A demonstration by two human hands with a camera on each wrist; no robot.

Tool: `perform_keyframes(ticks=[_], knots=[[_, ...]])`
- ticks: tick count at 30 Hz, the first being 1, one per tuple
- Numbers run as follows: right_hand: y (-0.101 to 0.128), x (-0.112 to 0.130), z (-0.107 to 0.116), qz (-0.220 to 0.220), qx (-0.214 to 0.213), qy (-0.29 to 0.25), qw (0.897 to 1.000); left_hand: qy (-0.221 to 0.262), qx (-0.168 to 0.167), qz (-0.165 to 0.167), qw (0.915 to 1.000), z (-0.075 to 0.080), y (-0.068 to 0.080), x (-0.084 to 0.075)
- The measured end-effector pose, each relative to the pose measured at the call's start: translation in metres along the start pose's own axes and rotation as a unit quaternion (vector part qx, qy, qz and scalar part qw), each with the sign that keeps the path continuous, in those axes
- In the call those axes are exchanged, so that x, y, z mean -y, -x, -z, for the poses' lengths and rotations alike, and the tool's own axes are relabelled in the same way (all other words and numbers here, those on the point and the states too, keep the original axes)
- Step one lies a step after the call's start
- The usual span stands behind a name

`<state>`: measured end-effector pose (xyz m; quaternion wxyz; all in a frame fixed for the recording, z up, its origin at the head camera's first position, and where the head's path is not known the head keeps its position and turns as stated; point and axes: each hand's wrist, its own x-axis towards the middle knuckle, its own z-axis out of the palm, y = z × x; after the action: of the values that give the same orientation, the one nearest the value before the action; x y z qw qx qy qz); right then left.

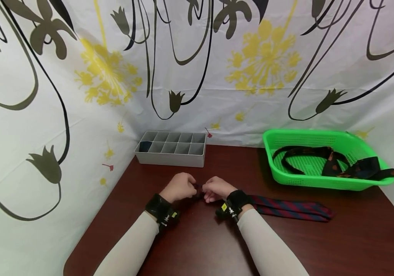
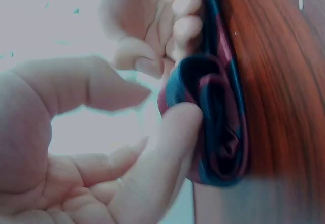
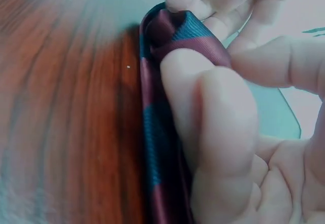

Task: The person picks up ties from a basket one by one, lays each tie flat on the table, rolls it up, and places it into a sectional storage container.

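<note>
A necktie [image 1: 293, 209] with dark blue and burgundy stripes lies along the table, one end coiled into a small roll [image 2: 218, 89] that stands on its edge. My left hand [image 1: 179, 187] holds the rolled end, a fingertip pressed on its side and the thumb close to its top. From the other side my right hand [image 1: 218, 189] pinches the roll between thumb and fingers, as the right wrist view shows. The flat tail stretches out to the right past the right wrist. In the head view the hands mostly hide the roll.
Behind the hands stands a grey divided box [image 1: 170, 159] with a dark rolled item [image 1: 145, 146] in one compartment. A green basket [image 1: 321, 183] at the back right holds dark patterned neckties [image 1: 362, 168], one end hanging over the rim. Floral cloth [image 1: 197, 84] hangs around the table [image 1: 197, 245].
</note>
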<state>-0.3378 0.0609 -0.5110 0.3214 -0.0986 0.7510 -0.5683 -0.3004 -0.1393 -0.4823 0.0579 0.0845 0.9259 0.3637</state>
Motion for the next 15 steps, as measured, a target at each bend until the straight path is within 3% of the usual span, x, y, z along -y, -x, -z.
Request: perform_keyframes(ticks=[2,5,8,11,13,15], knots=[[0.001,0.000,-0.001,0.005,-0.006,0.004,1.000,0.037,0.003,0.019,0.9991,0.003,0.000,0.006],[0.004,-0.001,-0.002,0.021,-0.037,0.066,0.997,0.017,-0.019,0.043,0.9987,0.006,-0.002,0.015],[0.006,-0.002,0.000,0.031,-0.092,0.188,0.977,0.010,-0.014,0.072,0.9972,0.005,-0.003,0.022],[0.007,-0.002,0.000,0.032,-0.139,0.280,0.949,0.055,0.006,0.089,0.9945,0.003,-0.004,0.027],[0.005,-0.003,0.000,0.035,-0.148,0.296,0.943,0.075,0.008,0.088,0.9932,0.002,-0.005,0.029],[0.004,-0.003,-0.003,0.045,-0.148,0.283,0.947,0.069,-0.008,0.086,0.9938,0.000,-0.006,0.031]])
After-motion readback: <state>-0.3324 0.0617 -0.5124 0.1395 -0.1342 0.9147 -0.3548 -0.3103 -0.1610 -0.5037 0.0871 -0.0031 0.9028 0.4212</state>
